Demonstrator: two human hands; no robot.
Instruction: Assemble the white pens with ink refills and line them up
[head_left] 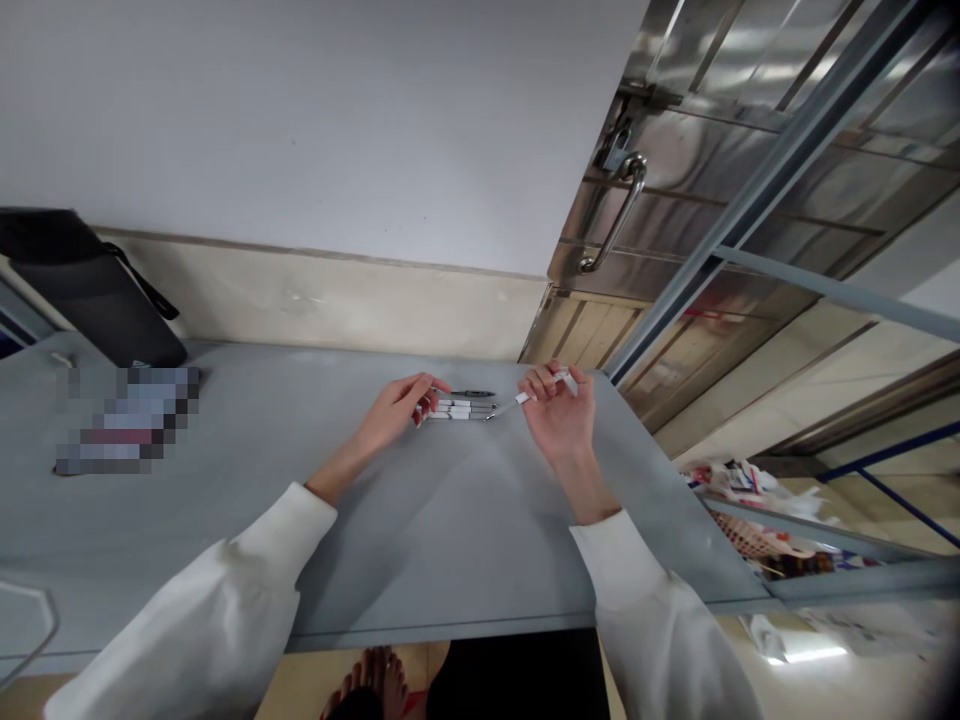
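Note:
Several slim pens (463,409) with white bands and metal-looking ends lie side by side on the grey table (450,560). Just behind them is a dark pen (474,393). My left hand (401,405) is at their left ends, its fingers curled around those ends and partly hiding them. To the right, my right hand (559,410) is raised a little above the table, palm turned up, fingers bent closed. It grips a thin pale stick (511,405), apparently a pen with a white band, pointing left toward the row. Small white pieces show among its fingers.
A dark bottle (97,290) with a strap stands at the back left, beside a blurred-out flat item (131,420). The wall (337,300) borders the table's back. A metal post (720,250) rises at the right corner; a pink basket (757,537) sits beyond. A white cable (49,610) lies front left.

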